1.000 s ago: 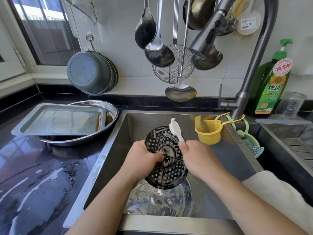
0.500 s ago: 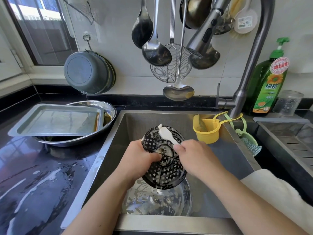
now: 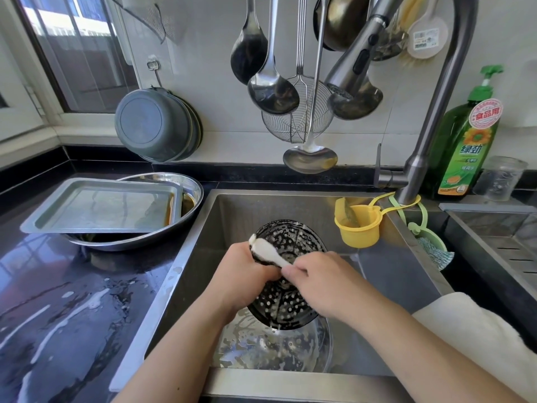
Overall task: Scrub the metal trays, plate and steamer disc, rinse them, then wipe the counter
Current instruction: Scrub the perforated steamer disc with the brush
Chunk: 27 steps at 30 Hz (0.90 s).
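Over the sink (image 3: 386, 274) I hold the perforated steamer disc (image 3: 287, 303) tilted on edge. My left hand (image 3: 242, 282) grips its left rim. My right hand (image 3: 325, 282) pinches the white handle of a brush (image 3: 268, 251), whose head lies against the disc's upper left. Under the disc, a soapy round metal plate (image 3: 261, 350) lies on the sink bottom. A rectangular metal tray (image 3: 98, 206) rests across a round metal tray (image 3: 191, 190) on the wet black counter (image 3: 66, 309) at the left.
The faucet (image 3: 430, 117) arches over the sink's right side, with a yellow sponge cup (image 3: 359, 225) hung at its base. Ladles and a wire skimmer (image 3: 296, 123) hang above. A green dish soap bottle (image 3: 467, 141) stands at the back right. A white cloth (image 3: 476, 333) lies on the right rim.
The brush head has swept leftwards across the disc, from its upper right to its upper left edge. My right hand followed; my left hand kept its grip on the disc.
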### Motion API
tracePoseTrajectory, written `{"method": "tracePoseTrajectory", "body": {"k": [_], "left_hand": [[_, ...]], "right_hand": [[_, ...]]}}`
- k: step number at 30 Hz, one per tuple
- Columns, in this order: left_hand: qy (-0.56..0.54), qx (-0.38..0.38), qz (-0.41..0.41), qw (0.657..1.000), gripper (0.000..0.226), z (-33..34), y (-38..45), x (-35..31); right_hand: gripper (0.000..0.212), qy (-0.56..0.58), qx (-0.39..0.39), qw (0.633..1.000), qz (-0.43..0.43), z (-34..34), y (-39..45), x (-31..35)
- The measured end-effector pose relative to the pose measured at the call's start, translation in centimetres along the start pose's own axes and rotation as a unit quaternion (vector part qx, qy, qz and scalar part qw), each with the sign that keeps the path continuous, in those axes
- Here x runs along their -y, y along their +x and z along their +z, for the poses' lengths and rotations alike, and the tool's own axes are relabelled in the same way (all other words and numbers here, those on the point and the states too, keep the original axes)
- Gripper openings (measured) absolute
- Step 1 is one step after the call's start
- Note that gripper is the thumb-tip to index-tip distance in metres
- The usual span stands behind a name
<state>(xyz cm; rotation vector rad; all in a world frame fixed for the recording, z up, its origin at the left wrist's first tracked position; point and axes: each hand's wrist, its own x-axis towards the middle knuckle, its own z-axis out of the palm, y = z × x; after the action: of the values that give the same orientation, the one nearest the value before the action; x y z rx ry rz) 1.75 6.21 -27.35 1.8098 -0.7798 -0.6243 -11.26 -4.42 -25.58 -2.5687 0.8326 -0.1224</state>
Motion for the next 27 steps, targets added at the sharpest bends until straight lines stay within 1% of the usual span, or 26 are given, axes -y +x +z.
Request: {"method": "tracePoseTrajectory", "body": {"k": [2,4,6,8,11,13,17,18,19,22,23,25,27], "left_hand": [[0.000,-0.013,0.003,1.000,0.016,-0.1,0.0,0.0],[-0.007,-0.019,-0.003,1.000,0.018,-0.2,0.0,0.1],[-0.020,-0.021,-0.012,1.000,0.020,-0.1,0.1,0.0],[-0.025,-0.018,-0.015,0.999,0.022,0.0,0.1,0.0],[-0.023,-0.018,-0.010,1.000,0.021,0.0,-0.1,0.0],[-0.017,-0.023,-0.007,1.000,0.019,-0.2,0.0,0.1],[-0.038,-0.021,-0.021,0.999,0.023,0.0,0.2,0.0],[-0.041,-0.020,-0.023,0.999,0.024,0.1,0.2,0.0],[-0.045,-0.020,-0.025,0.998,0.024,0.1,0.1,0.0],[-0.055,-0.028,-0.021,0.998,0.026,0.0,0.0,0.0],[-0.055,-0.032,-0.020,0.998,0.027,-0.1,0.0,0.0],[-0.063,-0.035,-0.027,0.997,0.029,-0.3,0.1,0.1],[-0.067,-0.035,-0.035,0.997,0.029,-0.3,0.2,0.1]], "right_hand": [[0.050,-0.010,0.018,1.000,-0.003,0.3,0.1,0.2],[0.050,-0.010,-0.001,1.000,0.025,-0.1,0.5,-0.3],[0.050,-0.004,-0.037,0.998,0.057,-0.7,0.7,-0.9],[0.050,-0.002,-0.050,0.997,0.057,-0.9,0.7,-1.2],[0.049,-0.004,0.009,1.000,0.021,-0.2,0.3,-0.5],[0.049,-0.015,0.020,1.000,0.008,0.2,0.4,-0.1],[0.050,-0.008,-0.052,0.997,0.064,-0.9,0.9,-1.2],[0.051,-0.006,-0.059,0.996,0.072,-1.0,0.9,-1.5],[0.051,-0.004,-0.055,0.996,0.069,-0.9,0.8,-1.5],[0.050,-0.003,0.001,0.999,0.036,0.0,0.4,-0.6],[0.050,-0.007,0.007,0.999,0.030,0.3,0.5,-0.4],[0.050,-0.011,-0.012,0.999,0.045,0.2,0.8,-0.5],[0.050,-0.004,-0.050,0.996,0.078,-0.4,1.5,-1.6]]}}
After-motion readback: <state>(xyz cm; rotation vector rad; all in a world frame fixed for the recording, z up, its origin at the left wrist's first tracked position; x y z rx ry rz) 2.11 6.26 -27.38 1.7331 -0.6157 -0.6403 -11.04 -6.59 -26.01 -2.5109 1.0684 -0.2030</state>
